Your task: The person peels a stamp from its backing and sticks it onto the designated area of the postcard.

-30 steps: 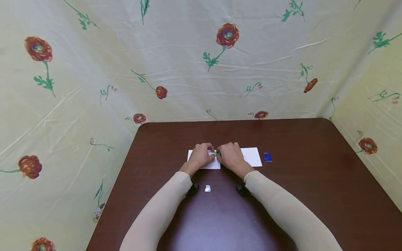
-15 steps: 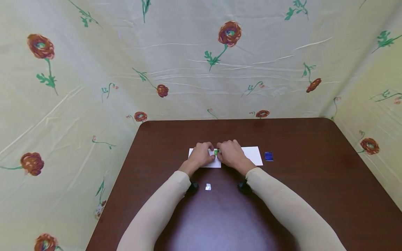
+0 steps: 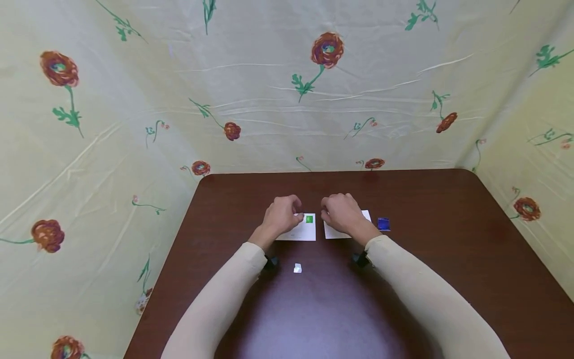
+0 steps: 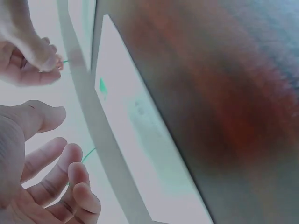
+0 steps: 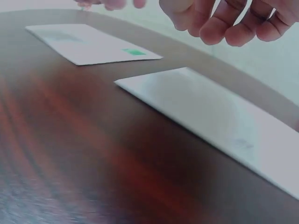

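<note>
A white envelope (image 3: 301,232) lies flat on the table under my left hand (image 3: 282,215), with a small green stamp (image 3: 309,219) stuck at its far right corner. The left fingers are loosely bent above the paper, and nothing shows between them in the left wrist view. Over a second white envelope (image 3: 334,233) hovers my right hand (image 3: 344,213), partly covering it in the head view. The fingers (image 5: 215,30) of that hand bend loosely, apart from the envelope; no held thing is visible.
Right of the second envelope lies a small blue square (image 3: 383,224). Closer to me, between the forearms, is a tiny shiny whitish piece (image 3: 298,268). The dark brown table (image 3: 430,279) meets a flower-patterned curtain (image 3: 264,99) behind and at the sides.
Both hands have come off the green stamp and drawn apart, left hand leftward, right hand rightward. The stamp is now fully visible, flat on the left envelope.
</note>
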`<state>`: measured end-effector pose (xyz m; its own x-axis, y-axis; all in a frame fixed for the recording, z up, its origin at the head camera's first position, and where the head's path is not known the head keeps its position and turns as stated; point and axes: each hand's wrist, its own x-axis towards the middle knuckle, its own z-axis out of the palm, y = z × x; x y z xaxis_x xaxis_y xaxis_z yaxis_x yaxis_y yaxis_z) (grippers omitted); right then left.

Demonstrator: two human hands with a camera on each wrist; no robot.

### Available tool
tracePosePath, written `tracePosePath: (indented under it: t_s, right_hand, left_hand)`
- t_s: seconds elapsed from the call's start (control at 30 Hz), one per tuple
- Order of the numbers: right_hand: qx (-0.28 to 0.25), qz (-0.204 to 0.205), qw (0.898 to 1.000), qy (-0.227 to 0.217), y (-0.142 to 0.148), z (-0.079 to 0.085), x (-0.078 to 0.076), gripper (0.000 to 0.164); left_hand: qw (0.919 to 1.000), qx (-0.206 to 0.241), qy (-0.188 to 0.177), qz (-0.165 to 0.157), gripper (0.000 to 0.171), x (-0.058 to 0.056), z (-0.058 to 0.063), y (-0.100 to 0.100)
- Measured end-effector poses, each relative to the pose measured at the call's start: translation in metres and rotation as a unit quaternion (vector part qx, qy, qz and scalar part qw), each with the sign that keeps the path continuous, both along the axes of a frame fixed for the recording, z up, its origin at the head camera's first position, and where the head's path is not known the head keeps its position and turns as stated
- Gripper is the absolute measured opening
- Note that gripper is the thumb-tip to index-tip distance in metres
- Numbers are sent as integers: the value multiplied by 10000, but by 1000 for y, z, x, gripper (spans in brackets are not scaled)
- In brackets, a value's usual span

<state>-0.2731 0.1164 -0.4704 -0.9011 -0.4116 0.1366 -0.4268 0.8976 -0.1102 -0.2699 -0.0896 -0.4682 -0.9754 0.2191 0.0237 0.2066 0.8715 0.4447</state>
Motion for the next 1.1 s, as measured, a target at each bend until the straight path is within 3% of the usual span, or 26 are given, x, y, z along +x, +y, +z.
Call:
tracePosePath:
  t_s: [0.3,0.5,0.73,1.1]
  right_hand:
    - [-256,-95,9996,47,35,16,-3,12]
    - [-401,-252,9986,-236,55,30,-2,11]
    - [-441,-369,9974,-426,70,40,3,25]
    - [-447,-667,9945,-673,90,45,10,33]
  left_hand:
    - [9993,37,341,-153,40,2,12,5]
    - [9992,74,248,-319,53,6,13,13]
    - [9973,-62,6,-730,64,5,8,22]
    - [9844,-896,232,-1499,76,5,1,43]
